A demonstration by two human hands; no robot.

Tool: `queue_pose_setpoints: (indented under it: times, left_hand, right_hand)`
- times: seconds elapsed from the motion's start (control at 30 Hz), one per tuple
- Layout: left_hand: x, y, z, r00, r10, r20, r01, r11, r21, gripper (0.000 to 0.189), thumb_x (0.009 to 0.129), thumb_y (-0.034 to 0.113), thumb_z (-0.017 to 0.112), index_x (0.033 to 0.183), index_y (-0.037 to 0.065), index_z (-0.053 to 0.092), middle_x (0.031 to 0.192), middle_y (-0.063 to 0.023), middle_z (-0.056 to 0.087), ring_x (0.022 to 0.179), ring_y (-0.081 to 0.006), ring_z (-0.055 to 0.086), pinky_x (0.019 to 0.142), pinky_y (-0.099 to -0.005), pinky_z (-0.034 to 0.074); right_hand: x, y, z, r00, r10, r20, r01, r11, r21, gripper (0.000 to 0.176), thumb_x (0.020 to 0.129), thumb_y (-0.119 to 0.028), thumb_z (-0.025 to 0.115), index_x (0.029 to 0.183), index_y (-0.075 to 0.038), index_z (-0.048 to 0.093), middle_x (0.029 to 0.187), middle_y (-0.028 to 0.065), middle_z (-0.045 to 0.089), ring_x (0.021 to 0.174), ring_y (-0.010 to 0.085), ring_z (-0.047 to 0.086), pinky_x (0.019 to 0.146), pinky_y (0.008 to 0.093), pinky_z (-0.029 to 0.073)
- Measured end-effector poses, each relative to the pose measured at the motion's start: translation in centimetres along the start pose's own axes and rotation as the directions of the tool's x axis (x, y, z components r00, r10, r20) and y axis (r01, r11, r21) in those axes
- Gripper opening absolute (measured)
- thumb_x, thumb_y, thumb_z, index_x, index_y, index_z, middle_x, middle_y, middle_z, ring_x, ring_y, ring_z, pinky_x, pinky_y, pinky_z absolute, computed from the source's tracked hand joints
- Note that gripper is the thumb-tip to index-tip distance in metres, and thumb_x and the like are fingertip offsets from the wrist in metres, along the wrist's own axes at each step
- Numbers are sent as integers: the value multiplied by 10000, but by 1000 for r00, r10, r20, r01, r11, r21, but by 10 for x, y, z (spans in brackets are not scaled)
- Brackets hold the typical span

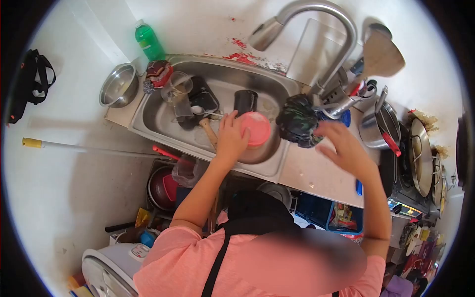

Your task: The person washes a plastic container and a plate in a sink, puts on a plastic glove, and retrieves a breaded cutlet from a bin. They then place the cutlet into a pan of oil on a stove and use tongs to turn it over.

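Note:
Over the metal sink [168, 129], my left hand [234, 134] has its fingers on the edge of a round pink-lidded container [255, 129]. My right hand [341, 147] is held above the counter with its fingers apart, beside a dark crumpled plastic bag [298, 120]; whether a fingertip touches the bag cannot be made out. In the sink, a black ribbed cylinder [245, 102] lies just behind the pink lid. Further left are a black tray [204, 94], clear plastic cups [178, 86], a white spoon [199, 110] and a wooden-looking utensil [209, 132].
A curved faucet [341, 34] arches over the sink's right end. A utensil holder [339, 95], a pot [376, 129] and hanging pans [420, 156] stand at the right. At the left are a metal bowl [119, 86] and a green bottle [149, 41].

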State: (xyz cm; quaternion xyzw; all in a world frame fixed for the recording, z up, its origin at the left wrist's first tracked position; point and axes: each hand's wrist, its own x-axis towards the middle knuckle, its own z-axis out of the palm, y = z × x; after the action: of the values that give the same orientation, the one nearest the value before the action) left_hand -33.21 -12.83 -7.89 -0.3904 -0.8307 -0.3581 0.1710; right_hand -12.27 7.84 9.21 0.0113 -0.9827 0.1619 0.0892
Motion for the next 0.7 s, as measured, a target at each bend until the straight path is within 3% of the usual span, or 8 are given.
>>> queue_pose_setpoints:
  times: [0.07, 0.17, 0.3, 0.4, 0.5, 0.6, 0.7]
  left_hand:
    - [12, -32, 1, 999, -43, 32, 46, 995, -88, 319, 810, 209, 616, 1092, 60, 607, 1173, -161, 554, 1106, -359, 499, 960, -443, 386]
    - [35, -66, 0, 973, -144, 179, 172, 974, -147, 340, 814, 250, 612, 1090, 53, 603, 1163, -170, 558, 1090, -360, 510, 947, -420, 398]
    - [69, -104, 35, 929, -176, 326, 250, 947, -200, 365, 831, 273, 580, 1089, 16, 602, 1177, -206, 549, 1070, -378, 529, 945, -426, 405]
    - [85, -127, 81, 927, -246, 282, 329, 895, -301, 393, 840, 328, 588, 1126, 60, 599, 1173, -159, 571, 1131, -353, 508, 935, -406, 413]
    - [104, -129, 112, 921, -310, 235, 374, 873, -314, 440, 826, 326, 581, 1102, -17, 585, 1089, -213, 596, 1077, -399, 530, 933, -435, 421]
    - [120, -145, 140, 864, -336, 374, 475, 790, -387, 436, 822, 331, 579, 1080, -20, 592, 1009, -230, 623, 1012, -399, 567, 893, -421, 448]
    - [130, -146, 147, 761, -511, 400, 641, 499, -583, 409, 825, 334, 576, 1046, -8, 611, 965, -222, 645, 956, -366, 602, 837, -399, 468]
  right_hand:
    - [36, 38, 41, 976, 48, -212, -119, 936, -332, 416, 766, -226, 680, 1115, -46, 542, 1166, 174, 541, 1121, 343, 491, 965, 404, 391]
    - [60, 68, 77, 927, 133, -350, -338, 700, -630, 483, 745, -226, 692, 1158, -53, 514, 1148, 171, 543, 1102, 326, 502, 993, 385, 368]
    - [59, 80, 93, 912, 319, -257, -409, 675, -614, 520, 740, -242, 696, 1185, -57, 499, 1021, 138, 590, 1015, 294, 546, 938, 382, 378]
    - [59, 80, 95, 890, 389, -237, -453, 705, -546, 519, 749, -251, 689, 1193, -61, 501, 940, 108, 614, 965, 284, 567, 878, 386, 390]
    - [60, 76, 94, 888, 395, -236, -459, 717, -526, 516, 758, -254, 682, 1205, -71, 503, 945, 96, 623, 968, 284, 570, 853, 388, 390]
    - [63, 72, 92, 879, 404, -255, -477, 736, -480, 462, 778, -238, 661, 1195, -91, 527, 1085, 99, 601, 1046, 284, 538, 911, 409, 374]
    - [78, 67, 101, 894, 189, -406, -392, 766, -509, 376, 792, -197, 640, 1146, -89, 568, 1140, 104, 576, 1102, 289, 503, 971, 425, 342]
